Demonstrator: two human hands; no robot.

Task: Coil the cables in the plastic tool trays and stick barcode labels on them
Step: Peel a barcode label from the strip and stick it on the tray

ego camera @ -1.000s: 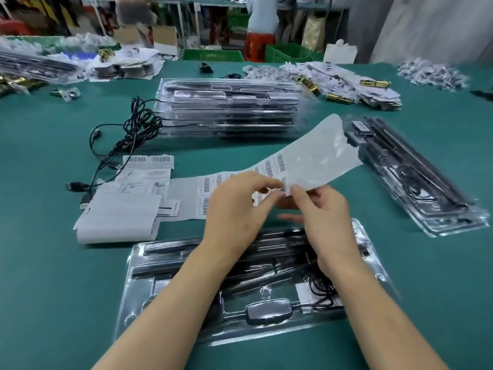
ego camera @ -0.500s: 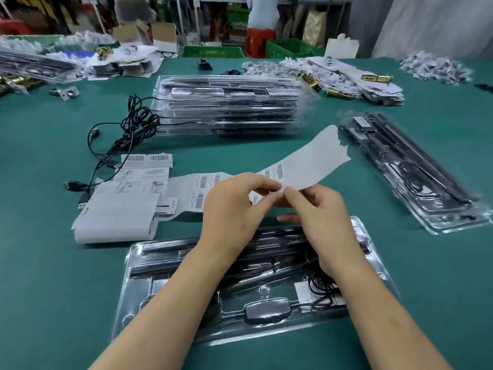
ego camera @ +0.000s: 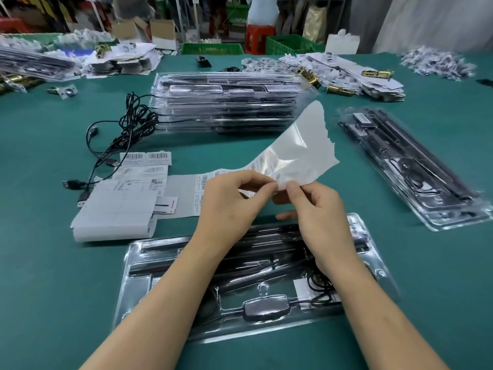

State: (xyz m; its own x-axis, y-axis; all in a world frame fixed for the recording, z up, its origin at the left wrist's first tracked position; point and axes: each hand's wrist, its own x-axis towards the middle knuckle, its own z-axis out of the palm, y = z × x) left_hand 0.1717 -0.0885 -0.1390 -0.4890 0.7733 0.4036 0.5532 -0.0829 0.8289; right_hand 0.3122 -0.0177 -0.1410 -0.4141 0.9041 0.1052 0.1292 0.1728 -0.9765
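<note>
A clear plastic tool tray [ego camera: 165,265] lies in front of me on the green table, holding black rods, a black inline box and a coiled black cable [ego camera: 321,285] at its right end. Above it I hold a long strip of barcode labels [ego camera: 298,153] whose free end curls up and to the right. My left hand [ego camera: 229,206] pinches the strip between thumb and forefinger. My right hand [ego camera: 317,209] pinches a label at the strip's edge, right next to the left fingertips.
A stack of filled trays [ego camera: 229,102] stands behind the strip. One more filled tray [ego camera: 416,166] lies at the right. Folded label sheets [ego camera: 117,212] and a tangle of black USB cables [ego camera: 125,129] lie at the left. Piles of small parts line the far edge.
The strip's free end has swung upward and now curls higher. Both hands have stayed close together over the tray, still pinching the strip.
</note>
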